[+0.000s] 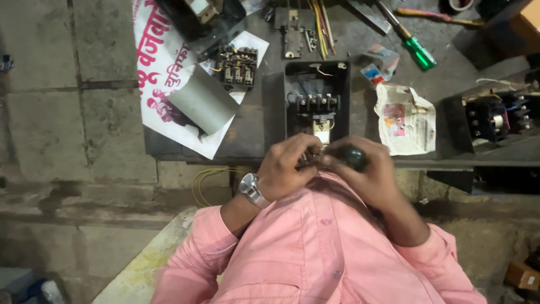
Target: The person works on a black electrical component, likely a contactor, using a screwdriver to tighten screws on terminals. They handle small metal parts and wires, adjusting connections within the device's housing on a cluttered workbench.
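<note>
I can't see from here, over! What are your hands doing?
Right hand gripping dark tool handle. Left hand pinching small part beside it. Open black box just ahead.

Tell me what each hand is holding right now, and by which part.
The right hand grips a dark rounded tool handle, probably a screwdriver's. The left hand pinches something small at the black electrical box's near edge; what it is cannot be told.

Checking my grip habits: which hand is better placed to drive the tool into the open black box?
Probably the right hand: it already grips the dark tool handle, beside the black box. The left hand pinches something small, hidden.
</note>
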